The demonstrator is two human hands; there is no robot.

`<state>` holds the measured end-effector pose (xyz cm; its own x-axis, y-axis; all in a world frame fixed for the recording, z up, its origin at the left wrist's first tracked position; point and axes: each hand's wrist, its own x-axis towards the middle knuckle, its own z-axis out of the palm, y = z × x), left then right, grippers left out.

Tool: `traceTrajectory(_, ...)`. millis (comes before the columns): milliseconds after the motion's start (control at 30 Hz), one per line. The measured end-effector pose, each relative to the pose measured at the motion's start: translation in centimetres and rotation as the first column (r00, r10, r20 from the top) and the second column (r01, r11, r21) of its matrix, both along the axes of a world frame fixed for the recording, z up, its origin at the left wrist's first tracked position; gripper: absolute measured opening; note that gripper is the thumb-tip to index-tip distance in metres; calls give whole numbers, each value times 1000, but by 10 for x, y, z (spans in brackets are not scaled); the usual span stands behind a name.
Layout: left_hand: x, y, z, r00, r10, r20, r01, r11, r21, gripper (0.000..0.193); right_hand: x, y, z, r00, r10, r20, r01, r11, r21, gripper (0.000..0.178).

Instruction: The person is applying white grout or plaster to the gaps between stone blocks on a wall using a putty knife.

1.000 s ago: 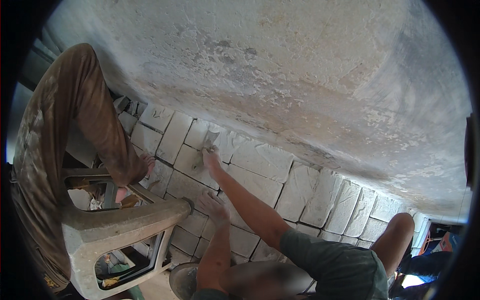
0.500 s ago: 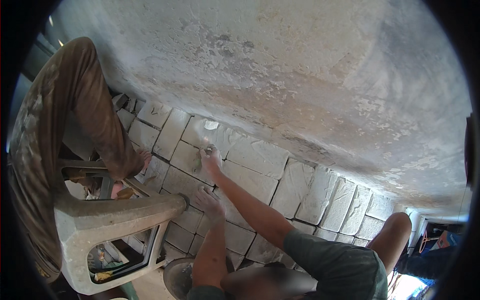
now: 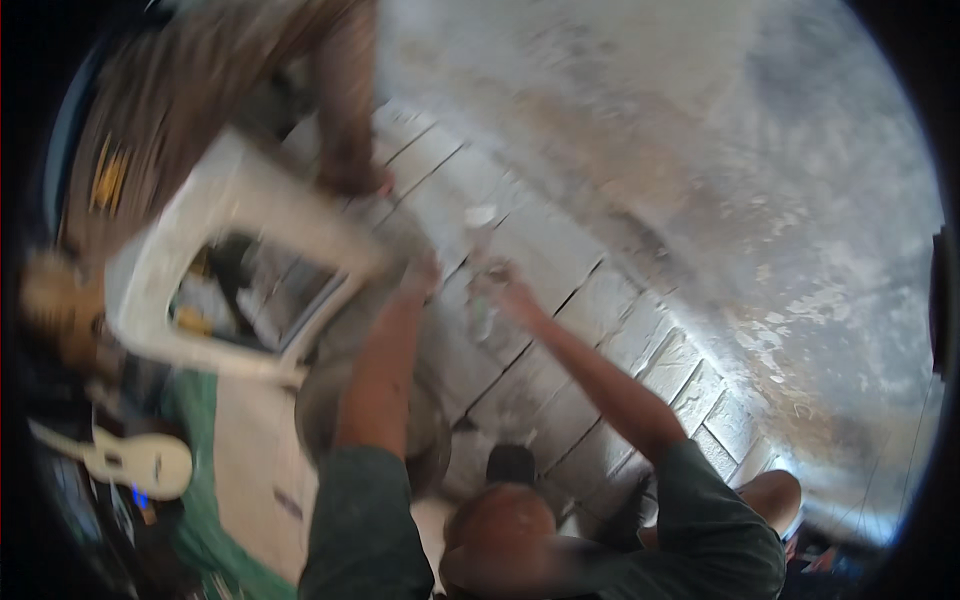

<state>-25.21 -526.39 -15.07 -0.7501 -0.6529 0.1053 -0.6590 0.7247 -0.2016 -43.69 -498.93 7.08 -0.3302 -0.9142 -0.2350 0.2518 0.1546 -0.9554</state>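
My right hand (image 3: 508, 284) is above the pale floor blocks (image 3: 540, 255), closed round a slim tool whose pale flat end (image 3: 481, 215) points toward the wall. Motion smears the tool, so its exact kind does not show. Further left, my left hand (image 3: 426, 272) is raised near the end of a stool leg. Its fingers are blurred, and whether they hold anything cannot be made out. Below my left forearm stands a dark round bucket (image 3: 425, 440), partly covered by the arm.
A whitish stool (image 3: 145, 285) lies tipped at the left, beside another person's brown trouser leg (image 3: 345, 110). The stained, peeling wall (image 3: 640, 110) rises along the right. A green sheet (image 3: 195, 480) and a cream guitar-shaped thing (image 3: 155, 465) are at the lower left.
The view has swung and blurred. My left hand, spread on the blocks before, has lifted off toward the stool leg. My right hand remains over the blocks, and the trousered leg appears higher in view.
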Motion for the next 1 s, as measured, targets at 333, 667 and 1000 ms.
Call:
traceTrajectory(333, -54, 141, 222, 952, -5, -307, 216, 721, 659, 28, 11, 106, -23, 867, 275, -415, -232, 961, 152, 28)
traceTrajectory(667, 26, 156, 211, 921, 175, -347, 111, 737, 667, 39, 45, 102, 21, 444, 290, -848, -375, 919, 118, 15)
traceTrajectory(1000, 37, 153, 170, 982, 34, -185, 95, 762, 641, 46, -56, 102, -21, 730, 61, -681, 154, 956, 251, 34)
